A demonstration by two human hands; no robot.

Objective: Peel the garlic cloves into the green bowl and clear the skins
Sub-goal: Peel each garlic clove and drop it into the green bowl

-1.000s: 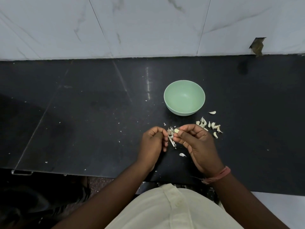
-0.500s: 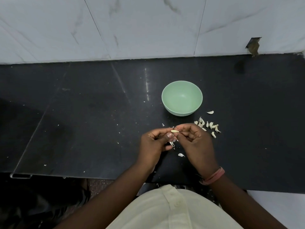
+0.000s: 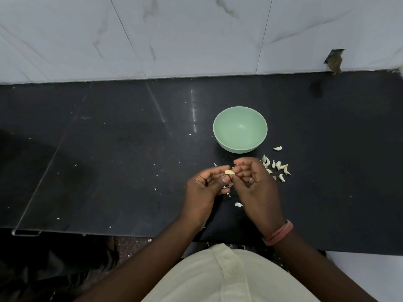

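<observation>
A dark surface (image 3: 109,149) runs along the foot of a white marble-patterned wall (image 3: 174,33); small white flecks lie scattered on it; the left hand (image 3: 204,186) hovers over the near middle, its thumb and forefinger closed as a grip on a pale peeled garlic clove (image 3: 229,172); bits of garlic skin (image 3: 238,204) lie on the surface beneath and between the hands; the right hand (image 3: 255,184) sits just beside the left, its fingertips (image 3: 237,168) curled in to touch the same clove, a pinkish band (image 3: 279,233) round its wrist; the green bowl (image 3: 239,129) stands beyond the hands, upright and bare inside; a cluster of unpeeled garlic cloves (image 3: 278,166) lies just right of the right hand, near the bowl's base; one more clove (image 3: 277,148) lies apart, closer to the bowl.
</observation>
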